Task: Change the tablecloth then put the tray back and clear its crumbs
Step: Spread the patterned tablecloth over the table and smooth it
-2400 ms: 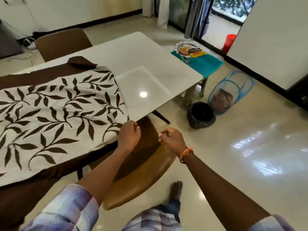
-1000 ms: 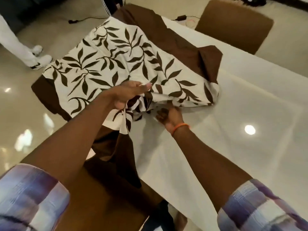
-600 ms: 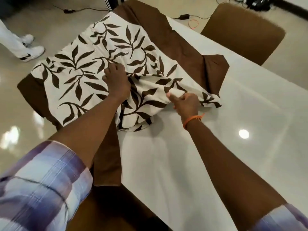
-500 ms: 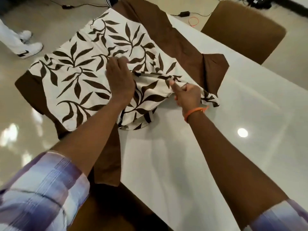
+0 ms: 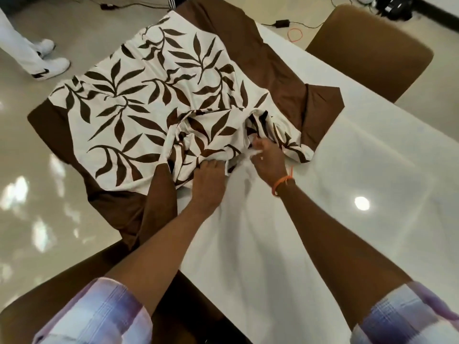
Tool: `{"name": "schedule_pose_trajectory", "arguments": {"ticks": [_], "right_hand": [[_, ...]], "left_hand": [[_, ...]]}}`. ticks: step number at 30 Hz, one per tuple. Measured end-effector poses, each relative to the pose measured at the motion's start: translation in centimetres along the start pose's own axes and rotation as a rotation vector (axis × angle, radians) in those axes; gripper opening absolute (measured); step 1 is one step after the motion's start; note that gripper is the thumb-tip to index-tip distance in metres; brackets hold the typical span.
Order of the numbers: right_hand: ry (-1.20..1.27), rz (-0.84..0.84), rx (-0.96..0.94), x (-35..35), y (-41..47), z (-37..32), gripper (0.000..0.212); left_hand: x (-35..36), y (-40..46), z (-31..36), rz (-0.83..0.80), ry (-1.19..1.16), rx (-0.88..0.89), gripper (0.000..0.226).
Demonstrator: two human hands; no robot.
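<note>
- Table (image 5: 360, 150): white, glossy, hard slab with a bright lamp reflection at the right. Judged slippery, so cloth could slide off the left edge if pulled unevenly.
- Tablecloth (image 5: 139, 103): soft woven fabric, cream centre with dark brown leaf print and a plain brown border. It lies over the far-left half of the table, border hanging off the left and near-left edges, bunched into folds at its middle-right. Risk: the overhanging weight may drag the whole cloth to the floor once the bunch is released.
- Near chair (image 5: 62, 289): brown, smooth padded back, directly under the hanging border; the hem could snag on it.
- Far chair (image 5: 372, 45): same brown finish, rounded back, far right.
- Left hand (image 5: 208, 184): knuckles up, fingers curled into the bunched fabric edge, gripping it.
- Right hand (image 5: 267, 157): fingers pinching a crumpled fold just beside the left hand. Uneven pull between hands could twist the cloth.
- Wristband (image 5: 283, 182): thin orange cord on the right wrist; loose end might catch.
- Tray: not in view.
</note>
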State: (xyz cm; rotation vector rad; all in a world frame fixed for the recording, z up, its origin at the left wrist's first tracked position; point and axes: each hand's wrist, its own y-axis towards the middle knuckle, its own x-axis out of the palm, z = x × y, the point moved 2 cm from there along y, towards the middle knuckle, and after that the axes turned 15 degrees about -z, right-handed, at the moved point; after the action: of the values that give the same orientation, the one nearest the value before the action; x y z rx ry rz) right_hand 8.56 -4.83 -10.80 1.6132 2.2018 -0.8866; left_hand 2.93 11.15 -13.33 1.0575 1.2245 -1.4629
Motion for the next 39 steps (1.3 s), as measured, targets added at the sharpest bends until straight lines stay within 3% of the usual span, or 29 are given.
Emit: {"name": "schedule_pose_trajectory", "arguments": {"ticks": [2,3,4,6,8,11,13,16,18,20,23,25,28,31,34,37,39], "right_hand": [[0.195,0.068,0.174,1.2,-2.0,1.3,0.026],[0.386,0.07,0.294,1.7,-2.9,1.5,0.036],[0.572,0.035,0.393,2.2,-3.5,2.1,0.046],[0.764,-0.062,0.421,2.4,-4.4,2.4,0.045],[0.765,-0.098,0.409,1.7,-5.4,2.6,0.038],[0.739,0.122,0.431,-1.0,-7.4,5.2,0.027],[0.581,0.24,0.42,-3.8,-9.4,8.4,0.032],[0.321,0.28,0.413,-7.7,-13.0,14.3,0.046],[0.353,0.313,0.426,-10.7,-17.5,14.8,0.042],[0.548,0.417,0.422,-12.6,-21.5,15.3,0.028],[0.888,0.474,0.429,-14.7,-29.0,17.9,0.02],[0.896,0.558,0.432,-15.1,-33.4,20.5,0.008],[1.034,0.769,0.564,-13.7,-38.9,25.7,0.013],[0.997,0.797,0.685,-12.2,-42.2,28.0,0.042],[0.889,0.724,0.81,-10.3,-44.8,25.5,0.093],[0.153,0.724,0.771,-8.5,-47.4,21.3,0.088],[-0.047,0.68,0.684,-6.5,-48.7,20.1,0.084]], "left_hand": [[-1.1,-2.1,1.6,0.07,-0.19,0.066,0.034],[-1.5,-3.7,2.7,0.047,-0.294,0.096,0.032],[-1.9,-5.4,4.1,-0.022,-0.391,0.111,0.026],[-2.2,-8.2,6.9,-0.16,-0.556,0.156,0.016],[-2.3,-10.1,9.4,-0.204,-0.588,0.188,0.019],[-1.8,-11.6,11.8,-0.253,-0.482,0.157,0.026],[-1.0,-12.8,12.4,-0.287,-0.359,0.135,0.036],[1.0,-14.8,12.7,-0.285,-0.02,0.14,0.051],[2.0,-16.2,12.8,-0.201,0.113,0.157,0.035],[2.9,-16.9,11.8,-0.167,0.145,0.13,0.024],[3.2,-19.2,11.5,-0.176,0.072,0.052,0.025],[3.5,-21.4,12.6,-0.313,-0.129,-0.021,0.03],[4.7,-25.0,17.5,-0.463,-0.421,0.03,0.043],[6.2,-29.3,25.0,-0.615,-0.679,0.04,0.031],[6.7,-33.9,32.8,-0.788,-0.859,0.148,0.036],[5.5,-36.4,36.3,-0.817,-1.014,0.164,0.039],[4.9,-36.8,35.3,-0.768,-0.952,0.258,0.039]]}}
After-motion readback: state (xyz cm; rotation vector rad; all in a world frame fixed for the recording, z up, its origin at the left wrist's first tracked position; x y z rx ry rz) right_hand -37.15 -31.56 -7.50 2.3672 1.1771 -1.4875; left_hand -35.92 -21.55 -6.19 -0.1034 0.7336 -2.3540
